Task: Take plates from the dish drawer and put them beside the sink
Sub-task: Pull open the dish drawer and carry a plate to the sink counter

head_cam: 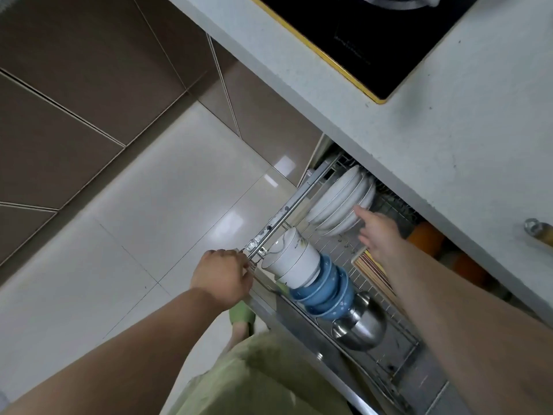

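Note:
The dish drawer [278, 217], a wire rack on metal rails, stands pulled out below the counter. Several white plates [338, 199] stand on edge at its far end. My right hand [377, 232] reaches over the rack with fingers spread, its fingertips touching the rim of the nearest plate, and holds nothing. My left hand [223, 278] is closed on the front corner of the drawer's rail.
In the rack lie a white cup stack [294, 259], nested blue bowls [324, 290], steel bowls [360, 322] and chopsticks [372, 271]. The grey counter [419, 139] overhangs the drawer and carries a black cooktop [374, 34]. Pale floor tiles [149, 220] lie left.

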